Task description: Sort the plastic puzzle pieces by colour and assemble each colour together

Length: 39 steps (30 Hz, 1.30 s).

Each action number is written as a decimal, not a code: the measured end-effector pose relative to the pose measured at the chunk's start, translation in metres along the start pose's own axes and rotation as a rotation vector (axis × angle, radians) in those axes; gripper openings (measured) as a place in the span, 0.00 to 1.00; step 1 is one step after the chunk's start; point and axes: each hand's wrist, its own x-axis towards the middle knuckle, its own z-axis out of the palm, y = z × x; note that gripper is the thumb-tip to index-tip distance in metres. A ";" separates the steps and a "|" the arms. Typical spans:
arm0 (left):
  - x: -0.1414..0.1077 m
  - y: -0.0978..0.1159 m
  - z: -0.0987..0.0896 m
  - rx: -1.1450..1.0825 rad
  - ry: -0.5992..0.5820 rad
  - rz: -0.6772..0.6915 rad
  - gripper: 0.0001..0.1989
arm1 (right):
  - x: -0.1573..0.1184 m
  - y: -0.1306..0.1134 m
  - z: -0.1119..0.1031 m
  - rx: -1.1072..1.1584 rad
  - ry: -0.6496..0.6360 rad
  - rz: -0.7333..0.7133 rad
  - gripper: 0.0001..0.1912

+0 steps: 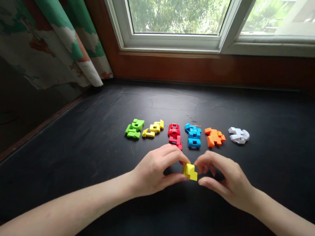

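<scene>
My left hand (162, 168) pinches a small yellow plastic block (190, 171) between thumb and fingertips, above the black tabletop. Just right of that block, my right hand (224, 175) curves with its thumb and forefinger apart and nothing seen between them. Past my left fingers lie red plastic pieces (174, 130), the nearest partly covered by the hand. Blue pieces (194, 135) and an orange cluster (214, 137) lie beyond the gap between my hands.
Farther left on the black table (92, 139) are green pieces (134, 128) and more yellow pieces (154, 128). White pieces (239, 135) lie at the right end of the row. A patterned curtain (79, 45) hangs at the left, and a window (175, 44) stands behind.
</scene>
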 end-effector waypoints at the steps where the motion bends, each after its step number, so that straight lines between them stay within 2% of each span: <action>1: 0.000 0.000 -0.001 -0.039 0.014 -0.015 0.09 | 0.000 0.000 0.000 -0.002 0.001 0.010 0.08; 8: 0.002 0.002 -0.001 -0.237 0.043 -0.089 0.14 | 0.002 -0.003 0.003 -0.009 -0.070 0.022 0.10; 14: 0.003 0.003 0.001 -0.281 0.030 -0.051 0.17 | 0.003 -0.004 0.006 -0.008 -0.074 -0.058 0.06; 18: 0.002 0.001 0.002 -0.271 0.017 -0.048 0.15 | 0.003 -0.004 0.007 -0.012 -0.063 -0.112 0.06; 23: 0.001 0.000 0.002 -0.237 0.004 -0.031 0.12 | 0.003 -0.004 0.007 -0.055 -0.061 -0.110 0.05; 30: 0.001 0.002 0.001 -0.177 0.041 0.013 0.16 | 0.001 -0.002 0.008 -0.095 -0.069 -0.105 0.05; 39: 0.000 -0.001 0.001 -0.053 0.096 0.062 0.11 | 0.000 0.002 0.006 -0.142 -0.043 -0.137 0.06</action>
